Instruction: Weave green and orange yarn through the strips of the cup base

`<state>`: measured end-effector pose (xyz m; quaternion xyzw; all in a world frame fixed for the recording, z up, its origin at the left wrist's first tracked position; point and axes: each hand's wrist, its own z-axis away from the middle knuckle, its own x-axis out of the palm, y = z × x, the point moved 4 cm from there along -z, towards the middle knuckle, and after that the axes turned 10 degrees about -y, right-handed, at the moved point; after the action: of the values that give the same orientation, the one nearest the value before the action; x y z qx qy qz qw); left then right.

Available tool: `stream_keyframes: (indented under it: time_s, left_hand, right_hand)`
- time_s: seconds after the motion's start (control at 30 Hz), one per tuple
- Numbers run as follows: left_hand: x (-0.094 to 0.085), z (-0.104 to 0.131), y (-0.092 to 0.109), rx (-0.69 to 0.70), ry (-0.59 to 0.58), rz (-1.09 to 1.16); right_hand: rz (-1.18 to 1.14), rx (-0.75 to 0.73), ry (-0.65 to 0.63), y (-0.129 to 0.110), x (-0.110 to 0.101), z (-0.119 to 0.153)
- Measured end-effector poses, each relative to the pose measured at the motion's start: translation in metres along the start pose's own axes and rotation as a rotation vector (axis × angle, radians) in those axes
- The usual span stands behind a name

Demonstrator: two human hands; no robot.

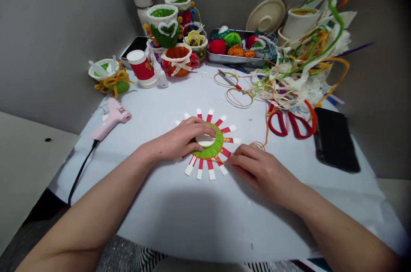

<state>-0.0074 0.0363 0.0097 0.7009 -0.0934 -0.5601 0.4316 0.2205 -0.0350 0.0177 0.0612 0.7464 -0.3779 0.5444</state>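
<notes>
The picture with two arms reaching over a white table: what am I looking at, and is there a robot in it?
No robot here: these are a person's bare hands, seen by one camera worn on the head, looking forward and down. The left hand presses on a green ring with red and white strips fanning out. The right hand pinches orange yarn beside it. On the table also lie a pink glue gun, red-handled scissors and a black phone.

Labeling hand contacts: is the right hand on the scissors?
No, the right hand pinches the orange yarn; the scissors lie apart.
</notes>
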Motion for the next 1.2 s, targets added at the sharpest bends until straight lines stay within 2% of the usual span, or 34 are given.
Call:
stream_keyframes:
  time_s: [0.3, 0.43, 0.63, 0.97, 1.1, 1.2]
  left_hand:
    - [-0.001, 0.000, -0.001, 0.013, -0.001, 0.026]
    - [-0.001, -0.001, -0.001, 0.016, -0.010, 0.018]
    - [-0.002, -0.001, 0.000, 0.007, -0.017, 0.025]
    - [-0.001, -0.001, 0.000, 0.031, -0.008, 0.019]
    - [-0.001, -0.001, 0.005, 0.062, 0.014, -0.009]
    - [0.002, -0.002, 0.006, 0.022, 0.048, -0.043]
  right_hand:
    - [0.121, -0.034, -0.172, -0.023, 0.009, 0.009]
    - [0.147, -0.036, -0.186, -0.024, 0.011, 0.010]
    - [0.166, 0.078, -0.099, -0.012, 0.007, 0.011]
    - [0.013, 0.329, 0.206, 0.026, 0.011, -0.009]
    - [-0.007, 0.338, 0.220, 0.026, 0.013, -0.012]
    - [-0.017, 0.351, 0.216, 0.025, 0.013, -0.011]
